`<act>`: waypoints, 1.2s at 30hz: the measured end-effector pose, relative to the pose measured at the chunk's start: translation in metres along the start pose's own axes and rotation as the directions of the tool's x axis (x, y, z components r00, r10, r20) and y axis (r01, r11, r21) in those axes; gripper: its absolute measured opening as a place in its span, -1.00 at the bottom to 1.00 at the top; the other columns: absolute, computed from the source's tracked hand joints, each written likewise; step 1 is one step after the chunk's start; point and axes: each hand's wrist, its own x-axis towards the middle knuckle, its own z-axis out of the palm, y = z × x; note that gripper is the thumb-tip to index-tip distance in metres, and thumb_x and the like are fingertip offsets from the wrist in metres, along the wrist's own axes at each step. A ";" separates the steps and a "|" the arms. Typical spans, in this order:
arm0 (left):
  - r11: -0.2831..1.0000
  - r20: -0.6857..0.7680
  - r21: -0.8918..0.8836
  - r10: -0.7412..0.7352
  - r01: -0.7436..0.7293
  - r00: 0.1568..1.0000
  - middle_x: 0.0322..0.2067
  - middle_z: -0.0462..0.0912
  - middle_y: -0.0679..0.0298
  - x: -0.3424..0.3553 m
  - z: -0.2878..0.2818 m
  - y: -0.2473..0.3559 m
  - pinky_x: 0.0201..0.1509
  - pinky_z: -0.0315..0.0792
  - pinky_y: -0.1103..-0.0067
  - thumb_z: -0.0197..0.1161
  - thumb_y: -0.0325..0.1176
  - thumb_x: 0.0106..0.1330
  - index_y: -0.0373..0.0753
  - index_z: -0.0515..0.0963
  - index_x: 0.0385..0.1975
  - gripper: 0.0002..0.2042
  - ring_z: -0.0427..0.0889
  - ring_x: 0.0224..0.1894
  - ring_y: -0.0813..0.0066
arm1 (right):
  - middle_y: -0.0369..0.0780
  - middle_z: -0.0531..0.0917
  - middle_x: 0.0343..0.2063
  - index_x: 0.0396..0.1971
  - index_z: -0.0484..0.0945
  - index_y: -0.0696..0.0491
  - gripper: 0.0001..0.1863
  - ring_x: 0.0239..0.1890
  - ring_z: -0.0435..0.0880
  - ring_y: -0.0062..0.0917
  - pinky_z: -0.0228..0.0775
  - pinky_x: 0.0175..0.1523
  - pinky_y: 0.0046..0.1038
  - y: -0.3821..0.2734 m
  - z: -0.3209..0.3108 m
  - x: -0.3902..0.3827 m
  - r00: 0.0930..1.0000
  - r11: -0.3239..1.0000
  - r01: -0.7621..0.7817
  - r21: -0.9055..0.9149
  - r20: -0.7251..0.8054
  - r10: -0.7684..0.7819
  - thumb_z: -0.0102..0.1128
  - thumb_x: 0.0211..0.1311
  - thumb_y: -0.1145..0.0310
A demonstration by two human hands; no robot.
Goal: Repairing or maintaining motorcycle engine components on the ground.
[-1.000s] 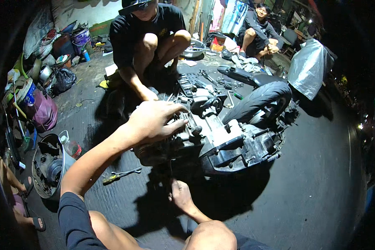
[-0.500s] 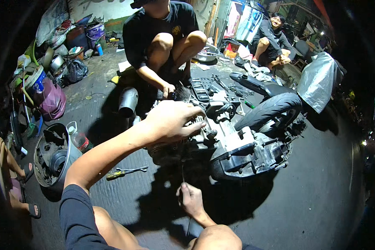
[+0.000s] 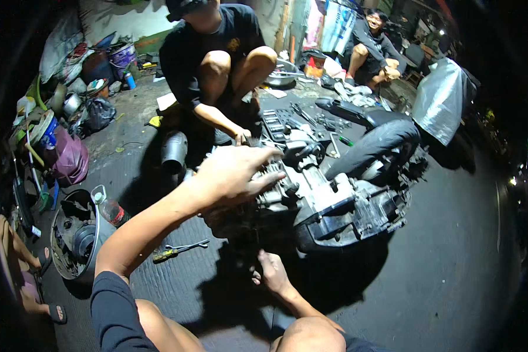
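A scooter engine (image 3: 322, 193) with its rear wheel lies on the dark ground in front of me. My left hand (image 3: 234, 173) reaches over its left end, fingers spread apart and stretched across the metal parts. Whether the palm presses on the engine is hidden. Lower down, my right hand (image 3: 273, 273) is closed around a thin, dark rod-like tool (image 3: 257, 237) that points up at the engine's shadowed underside. The tool's tip cannot be made out. Across from me, a crouching person's hand (image 3: 240, 136) is at the engine's far side.
A screwdriver and wrench (image 3: 180, 250) lie left of the engine, near a tub of parts (image 3: 102, 234) and a bottle (image 3: 111, 210). A metal cylinder (image 3: 174, 151) stands beyond. Tools and a socket tray (image 3: 273, 126) lie behind the engine. Another person (image 3: 374, 50) sits at the back.
The view has shifted slightly. My left hand stays over the engine's left end, its fingers a little blurred. My right hand remains low under the engine, its grip slightly turned.
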 end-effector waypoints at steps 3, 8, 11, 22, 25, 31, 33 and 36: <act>0.995 0.039 0.035 -0.098 0.097 0.994 -0.32 0.64 -0.06 0.002 0.001 0.001 -0.08 0.51 0.21 0.09 0.15 0.36 -0.21 0.25 0.26 -0.35 0.65 -0.20 -0.05 | -0.37 0.36 -0.76 -0.54 0.48 0.12 -0.48 -0.73 0.31 -0.70 0.23 -0.60 -0.56 -0.001 0.000 0.000 0.941 0.933 -0.338 0.122 0.018 0.338 -0.15 0.53 0.04; 0.996 0.135 0.057 -0.079 0.072 0.988 -0.21 0.70 0.05 0.007 -0.004 0.003 0.00 0.51 0.30 0.23 0.12 0.27 -0.23 0.67 -0.20 -0.53 0.66 -0.11 0.05 | -0.41 0.28 -0.75 -0.49 0.42 0.06 -0.41 -0.75 0.26 -0.72 0.22 -0.61 -0.58 -0.023 -0.007 -0.006 0.987 0.984 -0.156 0.083 0.056 0.152 -0.21 0.49 -0.17; 0.992 0.120 0.091 -0.095 0.085 0.988 -0.25 0.69 0.06 0.007 -0.003 0.005 -0.02 0.51 0.34 0.27 0.08 0.25 -0.25 0.65 -0.24 -0.56 0.66 -0.13 0.08 | -0.41 0.25 -0.77 -0.55 0.40 0.03 -0.34 -0.76 0.25 -0.71 0.20 -0.62 -0.58 -0.029 -0.012 -0.005 0.950 0.903 -0.303 0.305 0.171 0.261 -0.31 0.46 -0.26; 0.998 0.007 0.057 0.008 -0.009 1.000 -0.26 0.67 0.01 0.004 0.006 -0.003 -0.01 0.49 0.30 0.23 0.08 0.27 -0.28 0.62 -0.26 -0.55 0.65 -0.14 0.07 | -0.43 0.26 -0.78 -0.46 0.40 0.04 -0.45 -0.77 0.24 -0.73 0.15 -0.65 -0.61 0.022 0.000 -0.006 0.947 0.941 -0.321 0.109 0.061 0.316 -0.20 0.49 -0.16; 0.997 -0.044 0.061 0.051 -0.048 0.998 -0.34 0.64 -0.01 0.005 0.003 0.001 -0.12 0.50 0.27 0.28 0.04 0.25 -0.27 0.54 -0.30 -0.58 0.64 -0.22 0.01 | -0.40 0.32 -0.77 -0.52 0.41 0.06 -0.42 -0.76 0.32 -0.68 0.22 -0.61 -0.55 0.007 0.005 -0.011 0.968 0.969 -0.248 0.010 -0.048 0.248 -0.20 0.49 -0.16; 0.998 -0.026 0.032 0.053 -0.052 0.998 -0.30 0.64 -0.01 0.004 0.004 -0.002 -0.10 0.50 0.31 0.32 -0.11 0.26 -0.29 0.58 -0.21 -0.66 0.62 -0.19 -0.03 | -0.31 0.44 -0.73 -0.54 0.46 0.12 -0.45 -0.74 0.44 -0.64 0.32 -0.59 -0.51 0.004 -0.001 -0.009 0.993 0.991 -0.099 -0.093 -0.080 0.092 -0.18 0.52 -0.01; 0.998 0.011 0.055 0.024 -0.025 1.000 -0.15 0.67 0.03 0.002 0.005 -0.005 0.02 0.51 0.36 0.32 -0.12 0.26 -0.27 0.60 -0.17 -0.67 0.63 -0.06 0.05 | -0.29 0.42 -0.79 -0.63 0.37 0.11 -0.39 -0.75 0.45 -0.64 0.31 -0.60 -0.50 0.010 -0.004 0.003 0.995 0.987 -0.061 -0.146 -0.092 0.048 -0.16 0.48 -0.10; 0.993 0.039 0.034 -0.119 0.117 0.992 -0.10 0.66 0.04 0.000 0.005 -0.010 0.05 0.49 0.38 0.30 -0.08 0.28 -0.19 0.61 -0.07 -0.64 0.62 -0.02 0.07 | -0.37 0.34 -0.79 -0.63 0.36 0.08 -0.38 -0.77 0.34 -0.67 0.26 -0.62 -0.55 0.013 -0.005 0.004 0.962 0.959 -0.274 0.075 0.037 0.272 -0.17 0.48 -0.14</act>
